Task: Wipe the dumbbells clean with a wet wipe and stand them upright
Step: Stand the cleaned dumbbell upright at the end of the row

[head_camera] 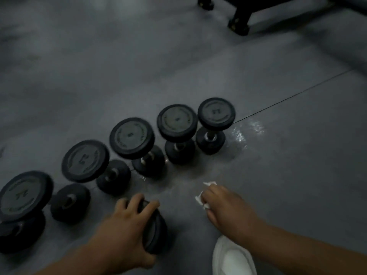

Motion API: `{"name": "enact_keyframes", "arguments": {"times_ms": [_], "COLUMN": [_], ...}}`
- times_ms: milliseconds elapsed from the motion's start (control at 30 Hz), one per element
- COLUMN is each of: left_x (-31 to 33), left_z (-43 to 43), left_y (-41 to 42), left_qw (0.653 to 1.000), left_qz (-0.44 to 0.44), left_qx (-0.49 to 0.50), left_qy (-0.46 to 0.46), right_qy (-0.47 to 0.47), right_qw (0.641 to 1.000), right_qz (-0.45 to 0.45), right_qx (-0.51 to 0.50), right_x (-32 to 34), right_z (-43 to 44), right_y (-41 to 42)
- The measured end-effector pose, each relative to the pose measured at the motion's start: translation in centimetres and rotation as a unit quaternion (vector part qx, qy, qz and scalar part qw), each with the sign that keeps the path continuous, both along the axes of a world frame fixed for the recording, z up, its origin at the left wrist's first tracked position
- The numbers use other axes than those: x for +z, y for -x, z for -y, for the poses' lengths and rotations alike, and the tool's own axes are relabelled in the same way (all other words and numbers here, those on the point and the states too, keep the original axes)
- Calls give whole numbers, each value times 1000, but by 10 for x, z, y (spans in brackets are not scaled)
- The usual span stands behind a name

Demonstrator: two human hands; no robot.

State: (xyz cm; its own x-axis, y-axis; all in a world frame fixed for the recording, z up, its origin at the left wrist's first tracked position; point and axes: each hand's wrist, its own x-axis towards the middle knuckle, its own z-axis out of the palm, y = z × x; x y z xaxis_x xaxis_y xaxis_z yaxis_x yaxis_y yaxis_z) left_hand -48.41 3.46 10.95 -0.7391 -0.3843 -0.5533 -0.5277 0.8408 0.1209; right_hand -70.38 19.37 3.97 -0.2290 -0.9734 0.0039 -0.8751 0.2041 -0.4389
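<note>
Several black round-headed dumbbells stand upright in a slanted row on the grey floor, from the nearest one at the left [23,195] to the farthest one [216,114]. My left hand [127,221] grips the head of another black dumbbell [154,233] that lies on its side in front of the row. To the right, my right hand [224,205] holds a crumpled white wet wipe [200,197] just above the floor, apart from the dumbbells.
A white shoe [232,259] is at the bottom edge between my arms. Black legs of a gym bench or rack [238,18] stand at the top right. Wet shiny patches [244,133] mark the floor right of the row.
</note>
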Motion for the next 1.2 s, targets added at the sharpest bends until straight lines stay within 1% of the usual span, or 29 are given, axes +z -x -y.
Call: {"name": "enact_keyframes", "arguments": {"times_ms": [67,133,200,300,367,433,500,567,733,800,867,933,1033,1133,1200], "left_x": [12,25,32,23,16,12,8,4,-14,-26,-36,-44,-55,-54,-43], "left_z": [-4,-10,-15,-20,-20,-17,-10,1,25,25,28,38,49,44,45], "left_y": [35,80,135,225,282,328,362,387,419,422,422,419,412,402,385], "left_qw": [1000,998,995,984,980,975,971,970,976,975,973,974,967,964,960], "left_qz": [1,-24,-77,-150,-165,-178,-185,-182,-170,-171,-166,-167,-178,-187,-219], "left_qx": [-26,-50,-62,-93,-113,-129,-144,-148,-109,-118,-135,-130,-146,-150,-128], "left_qy": [2,15,22,17,13,26,49,66,77,82,82,83,106,113,117], "right_qy": [17,29,42,84,102,101,105,111,107,101,121,142,162,159,171], "right_qw": [997,990,977,945,934,935,936,929,914,914,910,904,897,901,901], "right_qz": [-14,-26,-24,-28,-36,-47,-63,-73,-54,-39,-20,-21,-12,-35,-51], "right_qx": [-69,-136,-208,-313,-341,-336,-331,-346,-388,-391,-397,-403,-412,-402,-395], "right_x": [-10,-14,-7,8,12,12,11,11,9,3,-4,-5,-1,9,19], "right_z": [-1,-1,1,5,10,19,27,32,37,37,37,38,45,52,55], "right_y": [33,79,132,200,230,248,263,277,298,295,292,293,295,290,282]}}
